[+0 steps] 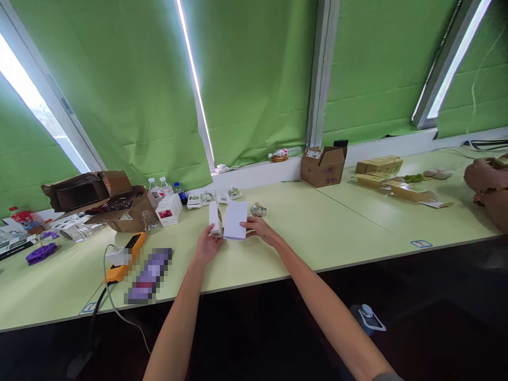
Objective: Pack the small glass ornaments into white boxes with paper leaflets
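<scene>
Clock bearings taken from the pair of hands over the pale yellow-green table [309,243]. Left hand [208,246]: fingers closed on the near end of a narrow white box [214,218], held upright, dark print on its right side; no open gap seen. Right hand [260,229]: fingertips pinched on the right edge of a plain white piece [235,217], its broad face toward the camera; whether folded card or second box, cannot tell. Box and white piece stand side by side between the hands, box on the 9 o'clock side. At 1 o'clock, just beyond the right hand, lies a shiny metallic item [257,209], details too small to read. Near 11 o'clock, a white packet [194,200] beside another silvery round item [207,196]. At 9 to 10 o'clock, a group of white cartons [169,210], then an open cardboard box [133,214]. At 8 o'clock, an orange power strip [126,256] with a pixelated purple object [150,275] near it. At 2 o'clock, a brown carton [323,166], flaps up; farther round toward 3 o'clock, yellowish boxes [379,165] and, at the edge of view, another person's hands [482,177].
</scene>
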Motion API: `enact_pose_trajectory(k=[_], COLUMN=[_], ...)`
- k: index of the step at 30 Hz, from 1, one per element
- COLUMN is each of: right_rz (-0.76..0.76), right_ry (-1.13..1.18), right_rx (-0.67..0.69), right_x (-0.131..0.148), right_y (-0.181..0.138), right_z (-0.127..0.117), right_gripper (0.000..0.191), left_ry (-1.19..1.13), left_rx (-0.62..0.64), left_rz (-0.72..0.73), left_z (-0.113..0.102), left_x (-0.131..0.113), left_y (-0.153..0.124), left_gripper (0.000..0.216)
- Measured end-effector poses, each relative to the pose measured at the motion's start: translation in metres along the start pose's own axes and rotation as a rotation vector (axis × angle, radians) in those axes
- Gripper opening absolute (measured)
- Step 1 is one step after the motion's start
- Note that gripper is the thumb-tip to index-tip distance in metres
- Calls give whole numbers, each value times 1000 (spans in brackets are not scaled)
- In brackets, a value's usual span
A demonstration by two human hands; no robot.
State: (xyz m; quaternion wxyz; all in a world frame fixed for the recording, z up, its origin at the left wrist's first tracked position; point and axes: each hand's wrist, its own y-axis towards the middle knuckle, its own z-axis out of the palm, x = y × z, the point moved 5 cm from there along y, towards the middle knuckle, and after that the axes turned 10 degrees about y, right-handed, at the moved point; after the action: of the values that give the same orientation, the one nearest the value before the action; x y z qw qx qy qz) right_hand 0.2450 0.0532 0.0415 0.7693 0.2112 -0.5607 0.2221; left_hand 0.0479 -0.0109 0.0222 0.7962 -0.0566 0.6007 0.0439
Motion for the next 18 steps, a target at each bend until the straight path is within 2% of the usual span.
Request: enact_pose_trajectory(k=[5, 9, 13, 18], right_rz=[8, 8, 21, 17], right_ry=[0, -12, -34, -28], right_rx=[-1, -13, -34, -46], right_x=[-2, -3, -6, -6], right_y=[1, 2, 4, 5], right_z=[-1, -3, -5, -6], right_gripper=[27, 28, 30, 33], left_ry=[-19, -4, -8, -64], left_rx=[4, 21, 34, 34], left_rz=[-14, 25, 45, 28], left_z=[5, 9, 7, 4], left_x=[0, -5, -7, -4], left_y=[-4, -5, -6, -4], left_gripper=[30, 40, 48, 46])
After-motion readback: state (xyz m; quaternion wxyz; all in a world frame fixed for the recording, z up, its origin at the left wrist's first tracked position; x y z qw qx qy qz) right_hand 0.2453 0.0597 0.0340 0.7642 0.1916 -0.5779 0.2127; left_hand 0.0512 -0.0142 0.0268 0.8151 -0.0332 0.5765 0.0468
